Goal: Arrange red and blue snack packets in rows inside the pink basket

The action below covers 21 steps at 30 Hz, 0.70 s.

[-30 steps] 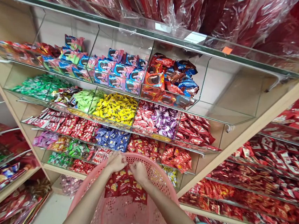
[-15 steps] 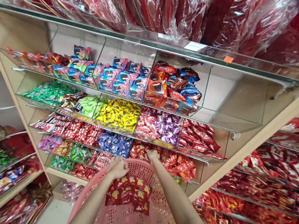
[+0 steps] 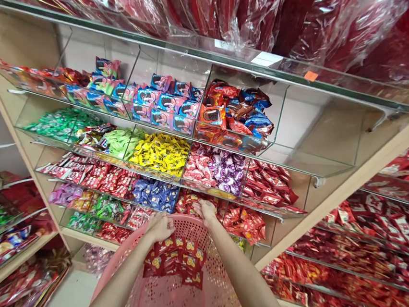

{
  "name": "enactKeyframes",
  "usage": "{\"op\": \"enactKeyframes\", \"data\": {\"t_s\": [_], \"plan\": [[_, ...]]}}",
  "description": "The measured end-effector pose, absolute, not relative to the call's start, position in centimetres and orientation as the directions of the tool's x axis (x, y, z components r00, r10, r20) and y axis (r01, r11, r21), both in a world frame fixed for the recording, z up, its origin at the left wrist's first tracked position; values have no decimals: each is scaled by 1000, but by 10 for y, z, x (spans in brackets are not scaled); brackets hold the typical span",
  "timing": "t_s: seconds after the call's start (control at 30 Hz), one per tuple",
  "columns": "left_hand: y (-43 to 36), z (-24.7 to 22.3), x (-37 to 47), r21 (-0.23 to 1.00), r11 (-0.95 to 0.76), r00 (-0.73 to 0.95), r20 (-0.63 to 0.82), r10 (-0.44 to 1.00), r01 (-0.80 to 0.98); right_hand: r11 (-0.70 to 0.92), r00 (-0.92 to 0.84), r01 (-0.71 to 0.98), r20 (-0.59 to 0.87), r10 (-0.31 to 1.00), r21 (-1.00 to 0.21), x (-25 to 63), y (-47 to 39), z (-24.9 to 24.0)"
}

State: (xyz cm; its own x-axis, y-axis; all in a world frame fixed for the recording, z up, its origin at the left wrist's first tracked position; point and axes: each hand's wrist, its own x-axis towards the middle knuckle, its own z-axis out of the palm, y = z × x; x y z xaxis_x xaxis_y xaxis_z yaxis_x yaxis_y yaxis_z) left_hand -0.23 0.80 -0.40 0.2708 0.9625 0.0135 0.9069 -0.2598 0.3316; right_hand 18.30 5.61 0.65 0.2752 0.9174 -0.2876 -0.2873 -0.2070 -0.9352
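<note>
A pink perforated plastic basket [image 3: 117, 266] is below the shelves, close in front of me. My left hand [image 3: 161, 226] is closed on its far rim, left of the middle. Several small dark red packets [image 3: 175, 262] with orange round prints lie inside the basket. My right hand [image 3: 205, 209] reaches past the rim to a shelf compartment of similar red packets [image 3: 187, 202]. Its fingers are stretched out, and I see no packet in them. Blue packets [image 3: 153, 194] fill the compartment to the left; brighter red ones [image 3: 246, 222] are on the right.
Glass shelves hold wrapped sweets: yellow [image 3: 161, 154], purple [image 3: 230, 168] and green [image 3: 53, 122]. Above, a glass shelf edge [image 3: 185, 50] juts out under plastic-wrapped red goods [image 3: 239, 17]. A slanting wooden side panel [image 3: 347, 177] separates another rack of red packets [image 3: 346, 256] on the right.
The fingers of my right hand have spread and lifted slightly over the red packets. My left hand stays on the basket rim. The view has shifted a little.
</note>
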Motion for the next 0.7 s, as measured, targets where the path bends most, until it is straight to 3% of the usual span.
{"op": "enactKeyframes", "data": {"t_s": [0.13,0.27,0.47,0.7], "plan": [[8,-3,-2,345,-261,274,13,962,901,-187,112,-350,-239,965,-918,195,16,6],[7,-3,-1,337,-271,277,30,960,902,-299,-38,-195,-297,954,-934,206,-22,-12],[7,-5,-2,310,-288,286,53,957,906,-370,11,-36,-371,929,-928,201,-40,-37],[9,-6,-3,289,-313,310,56,949,905,-419,21,-79,-422,906,-904,198,-38,-55]]}}
